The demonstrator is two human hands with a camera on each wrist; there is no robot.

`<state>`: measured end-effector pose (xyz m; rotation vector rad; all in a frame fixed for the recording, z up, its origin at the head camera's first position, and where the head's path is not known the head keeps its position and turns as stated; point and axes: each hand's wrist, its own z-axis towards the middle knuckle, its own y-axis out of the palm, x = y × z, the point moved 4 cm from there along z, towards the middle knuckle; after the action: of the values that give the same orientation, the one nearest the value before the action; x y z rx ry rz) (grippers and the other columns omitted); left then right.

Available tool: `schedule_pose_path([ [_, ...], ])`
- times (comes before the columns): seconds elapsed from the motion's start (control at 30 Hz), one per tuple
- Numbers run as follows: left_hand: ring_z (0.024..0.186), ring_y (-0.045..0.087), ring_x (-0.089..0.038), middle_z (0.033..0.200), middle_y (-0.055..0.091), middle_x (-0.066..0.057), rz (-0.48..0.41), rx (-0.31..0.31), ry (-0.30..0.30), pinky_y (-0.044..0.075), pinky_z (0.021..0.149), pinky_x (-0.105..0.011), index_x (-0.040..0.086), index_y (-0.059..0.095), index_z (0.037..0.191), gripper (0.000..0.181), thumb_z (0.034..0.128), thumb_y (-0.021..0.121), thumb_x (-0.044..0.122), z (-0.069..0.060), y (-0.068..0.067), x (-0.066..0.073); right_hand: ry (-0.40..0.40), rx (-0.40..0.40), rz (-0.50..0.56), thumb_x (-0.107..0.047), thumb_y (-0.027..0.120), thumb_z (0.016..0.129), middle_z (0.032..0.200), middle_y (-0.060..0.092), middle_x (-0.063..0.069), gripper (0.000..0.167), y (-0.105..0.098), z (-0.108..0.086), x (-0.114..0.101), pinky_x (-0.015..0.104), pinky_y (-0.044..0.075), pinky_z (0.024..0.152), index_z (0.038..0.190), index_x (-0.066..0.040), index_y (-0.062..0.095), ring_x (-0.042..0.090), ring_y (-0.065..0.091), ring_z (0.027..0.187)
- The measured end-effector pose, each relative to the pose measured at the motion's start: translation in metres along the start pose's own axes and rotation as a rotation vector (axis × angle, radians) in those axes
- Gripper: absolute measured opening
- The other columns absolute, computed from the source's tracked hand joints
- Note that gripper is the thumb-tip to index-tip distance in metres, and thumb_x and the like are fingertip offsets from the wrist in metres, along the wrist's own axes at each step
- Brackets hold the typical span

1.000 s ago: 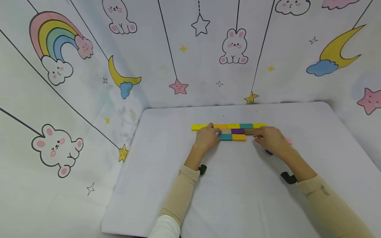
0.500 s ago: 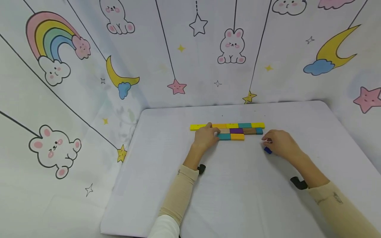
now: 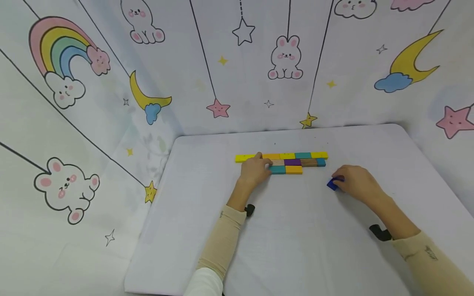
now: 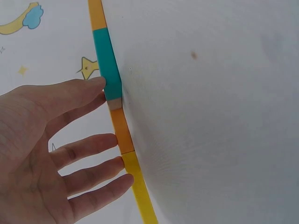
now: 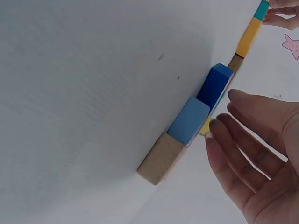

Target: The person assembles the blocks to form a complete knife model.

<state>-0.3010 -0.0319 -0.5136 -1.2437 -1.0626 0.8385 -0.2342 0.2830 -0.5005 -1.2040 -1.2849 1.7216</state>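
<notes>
Coloured blocks lie in three adjoining rows on the table. The back row ends in a yellow block [image 3: 319,155]; the middle row has a purple block [image 3: 292,162], a brown block [image 3: 309,163] and a small teal block [image 3: 321,162]. In front are a teal block [image 3: 277,169] and an orange block [image 3: 293,169]. My left hand [image 3: 255,170] rests at the rows' left part, thumb on the teal block, extended fingers touching the ends. Beside a dark blue block [image 5: 215,88], my right hand [image 3: 357,183] has thumb and fingers apart; nothing shows between them.
In the right wrist view a light blue block [image 5: 189,121] and a beige block [image 5: 161,158] line up with the dark blue one; the head view hides them behind the right hand. White cloth covers the table [image 3: 289,234]. A patterned wall [image 3: 252,90] stands behind.
My right hand has left the middle row's right end, where the small teal block now shows, and moved right and nearer to me, to the dark blue block. The left hand stays put.
</notes>
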Motion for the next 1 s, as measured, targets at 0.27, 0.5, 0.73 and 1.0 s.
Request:
schedule_pose_path([
  [0.27, 0.083, 0.062, -0.018, 0.130, 0.060, -0.003, 0.011, 0.005, 0.004, 0.059, 0.070, -0.031, 0.037, 0.073, 0.131, 0.033, 0.0983, 0.071, 0.039, 0.0006, 0.0027, -0.0025, -0.014, 0.019, -0.021, -0.002, 0.081, 0.085, 0.121, 0.070, 0.029, 0.025, 0.0013, -0.0060, 0.0047, 0.062, 0.053, 0.093, 0.109, 0.004, 0.078, 0.050, 0.064, 0.114],
  [0.5, 0.079, 0.060, -0.017, 0.128, 0.061, -0.002, 0.014, 0.003, 0.003, 0.057, 0.066, -0.030, 0.037, 0.073, 0.132, 0.034, 0.0981, 0.071, 0.040, 0.0007, 0.0043, -0.0035, -0.059, 0.038, -0.037, 0.003, 0.079, 0.082, 0.121, 0.071, 0.027, 0.027, 0.0025, -0.0090, 0.0093, 0.060, 0.053, 0.093, 0.109, 0.003, 0.079, 0.048, 0.064, 0.113],
  [0.73, 0.080, 0.060, -0.016, 0.128, 0.060, -0.002, 0.015, -0.002, 0.010, 0.057, 0.068, -0.029, 0.036, 0.073, 0.132, 0.033, 0.0987, 0.071, 0.040, -0.0002, 0.0029, -0.0030, -0.082, 0.041, -0.051, 0.002, 0.083, 0.081, 0.121, 0.071, 0.024, 0.029, 0.0030, -0.0093, 0.0098, 0.059, 0.053, 0.092, 0.110, 0.001, 0.080, 0.045, 0.064, 0.112],
  [1.0, 0.079, 0.059, -0.017, 0.126, 0.061, -0.002, 0.007, 0.004, 0.018, 0.057, 0.068, -0.030, 0.036, 0.073, 0.131, 0.032, 0.0987, 0.070, 0.039, 0.0009, 0.0020, -0.0019, -0.089, 0.029, -0.033, -0.001, 0.085, 0.082, 0.116, 0.073, 0.022, 0.028, 0.0070, -0.0041, 0.0066, 0.059, 0.054, 0.092, 0.110, 0.000, 0.080, 0.044, 0.066, 0.111],
])
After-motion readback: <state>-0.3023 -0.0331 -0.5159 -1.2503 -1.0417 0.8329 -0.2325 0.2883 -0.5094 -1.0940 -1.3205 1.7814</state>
